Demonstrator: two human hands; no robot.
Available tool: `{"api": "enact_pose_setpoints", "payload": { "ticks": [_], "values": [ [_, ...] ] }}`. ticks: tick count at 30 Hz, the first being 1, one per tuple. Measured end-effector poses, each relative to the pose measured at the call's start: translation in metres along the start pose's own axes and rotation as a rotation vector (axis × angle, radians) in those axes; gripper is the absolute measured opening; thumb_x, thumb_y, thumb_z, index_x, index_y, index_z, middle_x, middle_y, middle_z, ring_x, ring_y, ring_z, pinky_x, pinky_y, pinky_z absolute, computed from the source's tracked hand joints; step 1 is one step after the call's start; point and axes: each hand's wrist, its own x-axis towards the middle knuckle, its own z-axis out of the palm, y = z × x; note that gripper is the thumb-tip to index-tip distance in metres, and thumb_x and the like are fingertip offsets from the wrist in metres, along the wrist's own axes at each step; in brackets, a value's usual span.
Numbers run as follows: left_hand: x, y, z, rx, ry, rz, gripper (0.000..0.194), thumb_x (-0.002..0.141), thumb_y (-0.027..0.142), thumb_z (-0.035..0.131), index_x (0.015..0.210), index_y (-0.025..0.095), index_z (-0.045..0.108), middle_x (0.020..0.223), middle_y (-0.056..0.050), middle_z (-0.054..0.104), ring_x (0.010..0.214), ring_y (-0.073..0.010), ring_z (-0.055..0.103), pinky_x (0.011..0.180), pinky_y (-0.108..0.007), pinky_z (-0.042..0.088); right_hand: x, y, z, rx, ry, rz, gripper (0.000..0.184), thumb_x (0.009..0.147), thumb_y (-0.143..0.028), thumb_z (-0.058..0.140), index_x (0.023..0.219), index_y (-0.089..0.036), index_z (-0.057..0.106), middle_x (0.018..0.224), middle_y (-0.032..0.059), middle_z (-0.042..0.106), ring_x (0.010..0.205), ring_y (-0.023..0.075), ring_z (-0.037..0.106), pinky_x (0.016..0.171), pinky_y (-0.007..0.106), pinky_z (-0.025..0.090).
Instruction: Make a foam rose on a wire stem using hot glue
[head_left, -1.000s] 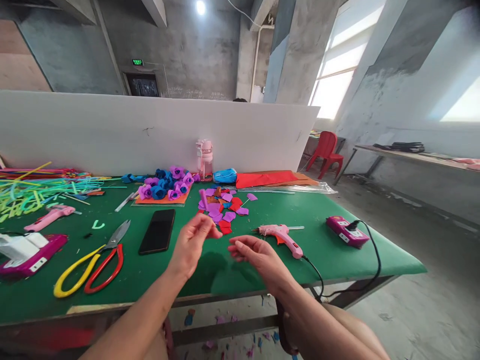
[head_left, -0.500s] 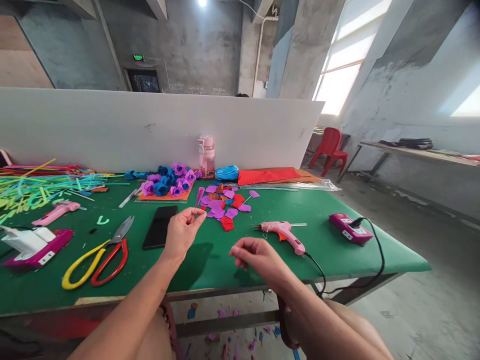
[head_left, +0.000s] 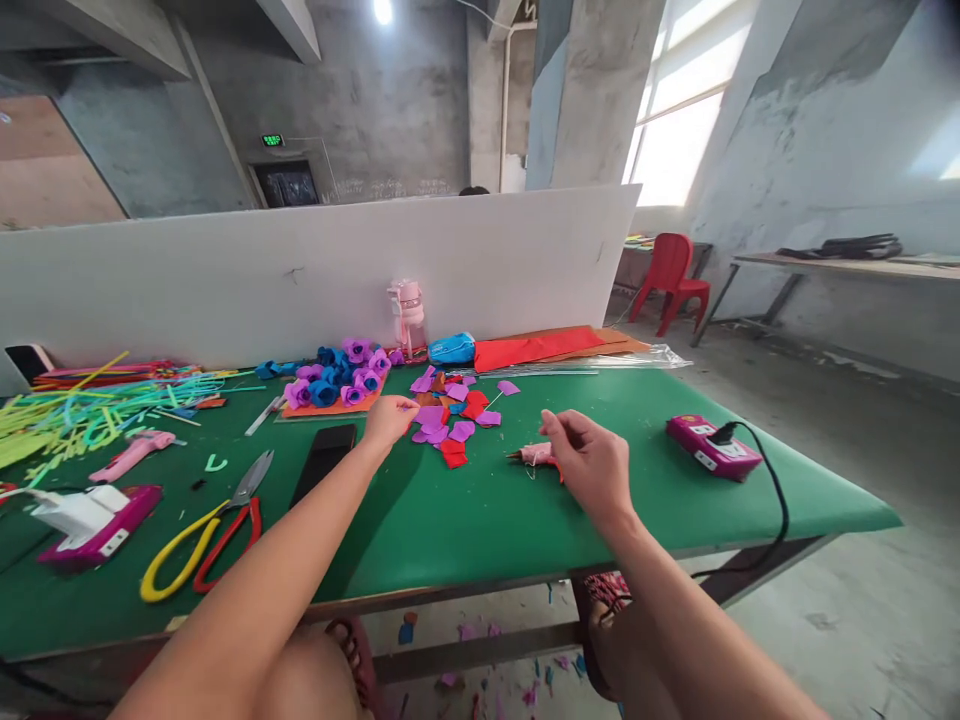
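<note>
My left hand (head_left: 388,422) is at the left edge of a loose pile of purple, red, brown and blue paper pieces (head_left: 452,452). Its thumb and forefinger are pinched together; what they hold, if anything, is too small to tell. Over the pink glue gun (head_left: 535,455) hovers my right hand (head_left: 591,462), fingers curled and thumb near the forefinger. It hides the gun's handle, and I cannot make out anything in its grasp. Behind my left forearm lies a black phone (head_left: 324,455), partly covered.
Purple and blue paper flowers (head_left: 324,388) rest on an orange sheet. Left are yellow-and-red scissors (head_left: 225,520), another glue gun (head_left: 131,455), colourful sticks (head_left: 112,405) and a power strip (head_left: 97,530). A pink bottle (head_left: 409,315) stands behind; a second strip (head_left: 712,447) sits right.
My left hand has moved right and slightly up to the paper pieces. My right hand has gone right and up, now covering the glue gun's handle. The view has shifted slightly.
</note>
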Motion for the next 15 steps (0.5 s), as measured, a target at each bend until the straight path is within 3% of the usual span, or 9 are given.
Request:
{"api": "enact_pose_setpoints", "payload": {
  "ticks": [4, 8, 15],
  "values": [
    [0.024, -0.003, 0.013, 0.079, 0.0, -0.044, 0.014, 0.059, 0.024, 0.067, 0.068, 0.014, 0.07, 0.047, 0.0, 0.059, 0.046, -0.0119, 0.049, 0.049, -0.023, 0.032, -0.002, 0.004, 0.002, -0.007, -0.058, -0.028, 0.036, 0.083, -0.048, 0.047, 0.065, -0.02, 0.061, 0.049, -0.0005, 0.058, 0.049, 0.0128, 0.052, 0.05, 0.023, 0.035],
    [0.033, -0.005, 0.022, 0.137, -0.016, -0.047, 0.012, 0.054, 0.024, 0.07, 0.061, 0.015, 0.068, 0.039, 0.002, 0.053, 0.041, -0.0108, 0.045, 0.047, -0.023, 0.031, -0.002, 0.008, -0.001, 0.045, -0.067, -0.012, 0.037, 0.082, -0.05, 0.047, 0.065, -0.02, 0.062, 0.054, 0.0008, 0.061, 0.054, 0.0137, 0.054, 0.053, 0.023, 0.036],
    [0.043, -0.004, 0.015, 0.201, 0.048, 0.007, 0.012, 0.06, 0.024, 0.063, 0.065, 0.014, 0.068, 0.056, -0.003, 0.063, 0.054, -0.0134, 0.052, 0.049, -0.023, 0.03, -0.003, 0.008, -0.008, 0.104, -0.071, 0.03, 0.037, 0.083, -0.051, 0.046, 0.067, -0.021, 0.061, 0.053, 0.0004, 0.06, 0.054, 0.0147, 0.056, 0.054, 0.024, 0.038]
  ]
}}
